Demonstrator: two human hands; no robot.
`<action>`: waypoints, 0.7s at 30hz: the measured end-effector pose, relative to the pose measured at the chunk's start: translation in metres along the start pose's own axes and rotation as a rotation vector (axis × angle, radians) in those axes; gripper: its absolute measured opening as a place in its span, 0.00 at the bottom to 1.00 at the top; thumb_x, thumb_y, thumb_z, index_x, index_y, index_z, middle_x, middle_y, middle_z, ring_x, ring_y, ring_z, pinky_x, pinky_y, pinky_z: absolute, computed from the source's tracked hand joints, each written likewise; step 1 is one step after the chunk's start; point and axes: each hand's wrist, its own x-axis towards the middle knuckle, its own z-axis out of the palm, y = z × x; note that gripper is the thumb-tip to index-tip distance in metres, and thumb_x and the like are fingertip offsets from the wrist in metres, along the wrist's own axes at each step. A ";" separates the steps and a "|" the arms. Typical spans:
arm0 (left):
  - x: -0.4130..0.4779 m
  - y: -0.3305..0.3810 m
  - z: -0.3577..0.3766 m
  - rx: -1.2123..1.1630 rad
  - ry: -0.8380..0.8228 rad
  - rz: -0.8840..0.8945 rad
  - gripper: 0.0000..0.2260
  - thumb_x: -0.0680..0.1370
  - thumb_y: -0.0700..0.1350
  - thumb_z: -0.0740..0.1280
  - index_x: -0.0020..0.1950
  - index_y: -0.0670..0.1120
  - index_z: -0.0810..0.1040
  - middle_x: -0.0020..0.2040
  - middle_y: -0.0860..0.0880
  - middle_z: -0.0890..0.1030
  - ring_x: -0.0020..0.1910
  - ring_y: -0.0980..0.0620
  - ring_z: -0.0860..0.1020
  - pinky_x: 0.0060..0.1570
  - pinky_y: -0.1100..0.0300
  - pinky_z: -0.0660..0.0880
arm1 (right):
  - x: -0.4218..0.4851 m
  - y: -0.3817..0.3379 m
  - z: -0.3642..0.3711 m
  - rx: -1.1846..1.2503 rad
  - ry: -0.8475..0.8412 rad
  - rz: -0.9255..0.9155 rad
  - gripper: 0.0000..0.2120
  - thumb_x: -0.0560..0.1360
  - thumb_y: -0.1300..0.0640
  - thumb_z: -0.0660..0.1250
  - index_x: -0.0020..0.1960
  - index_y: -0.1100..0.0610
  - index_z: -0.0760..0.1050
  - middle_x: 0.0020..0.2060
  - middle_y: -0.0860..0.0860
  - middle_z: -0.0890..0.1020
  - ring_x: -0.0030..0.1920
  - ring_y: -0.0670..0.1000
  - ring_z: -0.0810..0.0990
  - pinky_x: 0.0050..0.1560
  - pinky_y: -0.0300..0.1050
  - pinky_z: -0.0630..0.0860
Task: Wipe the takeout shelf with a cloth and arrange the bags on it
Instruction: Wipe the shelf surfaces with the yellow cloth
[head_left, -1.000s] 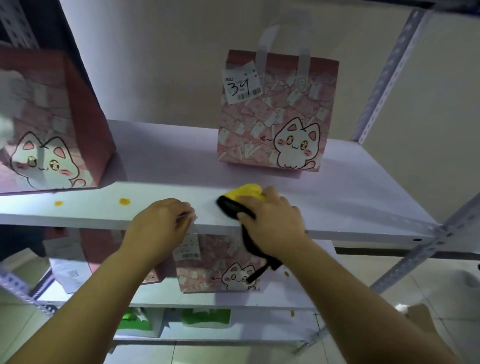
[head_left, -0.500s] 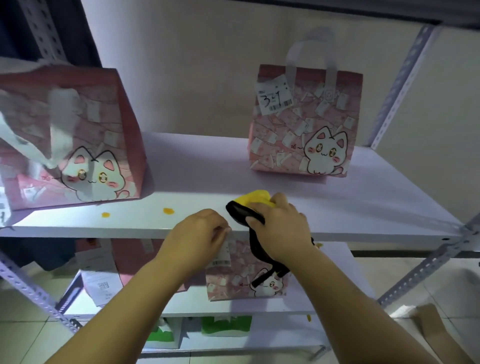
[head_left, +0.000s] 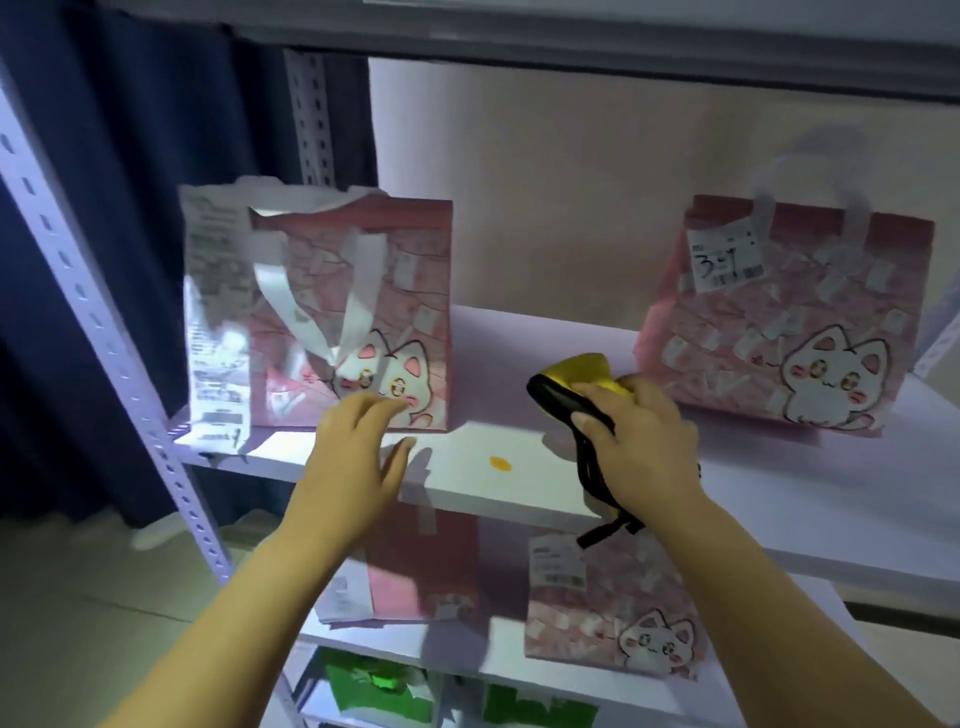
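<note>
Risen from the front edge of the shelf (head_left: 519, 493) since half a second back, and swung left: left hand (head_left: 358, 447), fingers now spread wide and straight, holding nothing, tips over the lower front of the left bag (head_left: 363, 291) near the shelf's left front corner; cannot tell whether touching or just short. Carried further in from the front edge over the same span: right hand (head_left: 644, 447), fingers curled tight round the cloth (head_left: 576, 374), bunched on the shelf between the two bags, black strap (head_left: 597, 499) dangling over the front edge. Right bag (head_left: 779, 322) upright toward the back right, just beside the cloth. Orange spot (head_left: 500, 463) unwiped near the front edge, between the hands. Risks, by judgement only: with a flat-fingered push low on the left bag, a fair chance of tipping it backward or sliding it off the left end, given a tall, light build so close to that corner. Long receipt (head_left: 215, 322) loose down its left side, easy to snag or tear. With a rightward sweep of the cloth, easy to knock the right bag askew. With the cloth bunched so small, likely to smear the spot rather than lift it. Strap liable to catch on the shelf's front edge or drag across the lower bag (head_left: 608, 613) beneath. Safer to take the left bag by its handles before shifting it.
</note>
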 end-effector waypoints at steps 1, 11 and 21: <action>0.002 -0.006 -0.003 0.012 0.034 -0.026 0.17 0.74 0.41 0.69 0.62 0.41 0.75 0.60 0.41 0.73 0.60 0.39 0.69 0.59 0.50 0.66 | 0.004 -0.005 0.002 0.002 0.007 -0.006 0.16 0.77 0.47 0.61 0.64 0.40 0.72 0.61 0.51 0.71 0.59 0.57 0.70 0.58 0.55 0.67; 0.038 -0.061 -0.014 0.302 0.055 -0.247 0.27 0.72 0.50 0.71 0.70 0.53 0.68 0.74 0.38 0.56 0.71 0.32 0.50 0.65 0.34 0.58 | 0.059 -0.031 0.027 0.071 -0.105 -0.092 0.15 0.78 0.46 0.58 0.64 0.38 0.69 0.59 0.51 0.69 0.55 0.59 0.71 0.55 0.57 0.72; 0.065 -0.065 0.003 0.320 -0.062 -0.128 0.28 0.75 0.50 0.66 0.73 0.55 0.61 0.66 0.43 0.64 0.59 0.40 0.68 0.57 0.48 0.73 | 0.097 -0.014 0.045 0.028 -0.092 -0.063 0.13 0.78 0.43 0.56 0.61 0.35 0.69 0.59 0.49 0.70 0.57 0.55 0.71 0.48 0.48 0.62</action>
